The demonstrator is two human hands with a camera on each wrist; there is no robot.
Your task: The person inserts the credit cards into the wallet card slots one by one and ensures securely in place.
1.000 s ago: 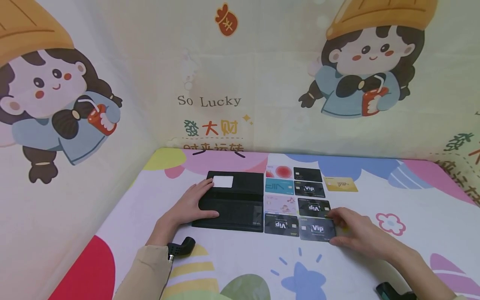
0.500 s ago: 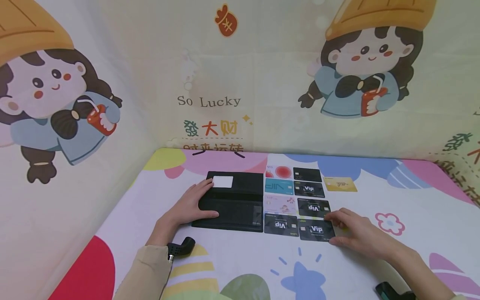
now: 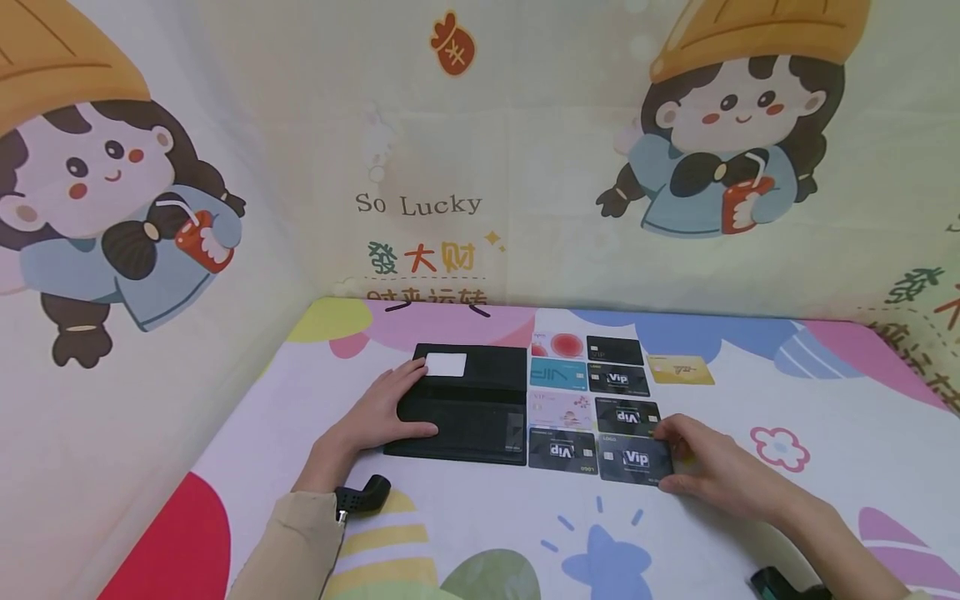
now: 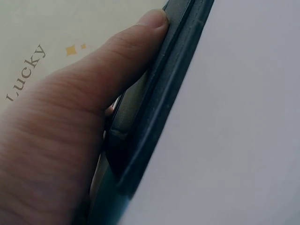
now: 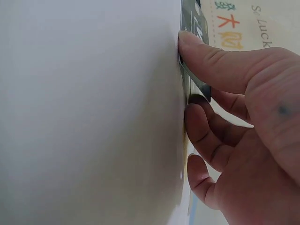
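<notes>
An unfolded black wallet (image 3: 461,429) lies on the table with a white rectangle (image 3: 446,364) showing in its far half. My left hand (image 3: 378,408) rests on the wallet's left side, thumb on the near half and fingers spread toward the white rectangle. In the left wrist view, the thumb (image 4: 131,44) lies along the wallet's edge. To the wallet's right, my right hand (image 3: 720,467) pinches the right edge of the nearest right-hand black Vip card (image 3: 626,468) between thumb and fingers. In the right wrist view, that card (image 5: 201,86) is tilted, and the thumb is at its edge.
Beside the wallet, more cards lie in two columns, including a pink card (image 3: 560,409), a teal card (image 3: 558,374) and a black Vip card (image 3: 562,452). A gold card (image 3: 681,369) lies apart at the back right. A printed cloth wall stands behind the table.
The pinched card looked flat and dark half a second ago; it now catches more light and sits slightly right, with my right fingers. My left hand and the wallet stay put.
</notes>
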